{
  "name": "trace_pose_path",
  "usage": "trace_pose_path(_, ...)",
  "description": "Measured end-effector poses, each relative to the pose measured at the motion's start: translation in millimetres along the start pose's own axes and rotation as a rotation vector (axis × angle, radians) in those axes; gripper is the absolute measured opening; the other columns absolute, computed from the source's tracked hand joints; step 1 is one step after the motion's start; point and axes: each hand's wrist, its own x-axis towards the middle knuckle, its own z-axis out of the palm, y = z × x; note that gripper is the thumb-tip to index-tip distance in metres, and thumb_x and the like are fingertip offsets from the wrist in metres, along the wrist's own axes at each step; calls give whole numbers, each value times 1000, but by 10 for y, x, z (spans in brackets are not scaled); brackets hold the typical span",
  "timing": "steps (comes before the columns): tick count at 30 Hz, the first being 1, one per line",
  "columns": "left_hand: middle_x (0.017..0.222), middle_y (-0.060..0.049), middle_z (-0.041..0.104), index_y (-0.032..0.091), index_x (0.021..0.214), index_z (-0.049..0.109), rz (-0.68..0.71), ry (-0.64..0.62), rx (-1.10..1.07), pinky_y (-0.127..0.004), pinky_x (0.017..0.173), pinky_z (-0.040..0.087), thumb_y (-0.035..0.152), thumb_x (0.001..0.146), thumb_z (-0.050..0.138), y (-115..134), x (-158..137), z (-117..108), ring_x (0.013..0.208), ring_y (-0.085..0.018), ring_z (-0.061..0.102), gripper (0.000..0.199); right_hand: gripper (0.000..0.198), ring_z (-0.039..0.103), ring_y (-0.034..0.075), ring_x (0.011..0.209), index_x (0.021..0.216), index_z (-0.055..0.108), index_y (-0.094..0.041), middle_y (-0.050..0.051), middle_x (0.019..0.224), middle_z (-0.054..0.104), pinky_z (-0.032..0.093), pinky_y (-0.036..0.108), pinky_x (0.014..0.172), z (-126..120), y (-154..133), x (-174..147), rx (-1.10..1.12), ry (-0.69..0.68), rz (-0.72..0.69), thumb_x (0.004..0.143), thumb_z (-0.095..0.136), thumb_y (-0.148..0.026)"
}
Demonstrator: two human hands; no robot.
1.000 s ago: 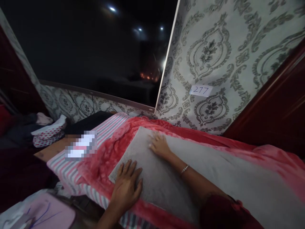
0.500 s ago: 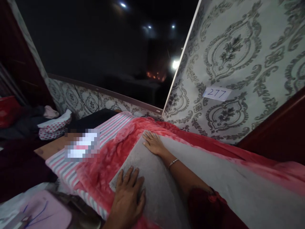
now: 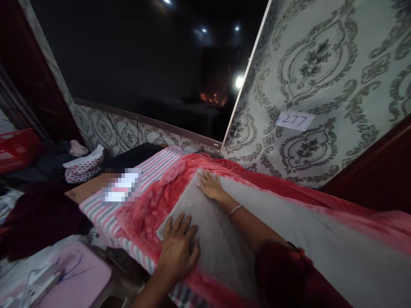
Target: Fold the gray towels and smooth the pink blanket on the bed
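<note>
Head view, grey cloth, flat, straight-edged, on rumpled red blanket

Grey cloth cropped at right

I am observing a home: television hanging at 11 o'clock, damask wallpaper at 2, heaped clothes at 9.
</note>
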Motion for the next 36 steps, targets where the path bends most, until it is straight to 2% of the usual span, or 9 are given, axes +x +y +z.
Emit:
trace_pose_path(6,138,-9,64,26,117,72,-27,-36,-6,-67,113,31,27,84,58,51,32,-58,135,-37,50,36,56,12,25,154,158,27,-35,-1,168,14,15,56,121,226,-186,-678,25,23,-377,104,30,-47)
trace_pose_path(8,137,-9,64,26,117,72,-39,-38,-16,-66,114,30,27,85,57,62,42,-71,135,-36,50,35,57,15,25,153,159,26,-35,0,167,17,17,56,120,279,-137,-796,14,27,-366,103,31,-49)
trace_pose_path(13,135,-9,66,25,116,73,-64,-43,-31,-63,116,29,28,86,56,80,64,-105,134,-34,51,35,58,18,26,153,159,28,-30,5,166,22,17,54,120,291,258,-906,-29,80,-68,104,28,-49)
trace_pose_path(18,135,-10,66,23,117,73,-57,-77,-7,-63,115,31,30,88,52,79,97,-134,135,-34,51,36,57,15,27,153,158,30,-31,4,167,20,15,56,120,280,776,-1256,-60,106,103,104,25,-50)
trace_pose_path(28,133,-11,67,21,115,73,4,-37,53,-59,111,35,37,90,43,-8,168,-88,132,-34,54,41,57,13,27,154,158,27,-34,1,167,17,18,57,119,427,1576,-2542,-104,140,360,104,26,-50)
trace_pose_path(36,131,-12,68,21,114,74,68,13,94,-56,109,39,42,90,41,-148,229,-2,129,-34,57,46,57,20,27,152,159,26,-32,2,167,19,25,58,117,474,2381,-3664,-85,165,848,104,23,-46)
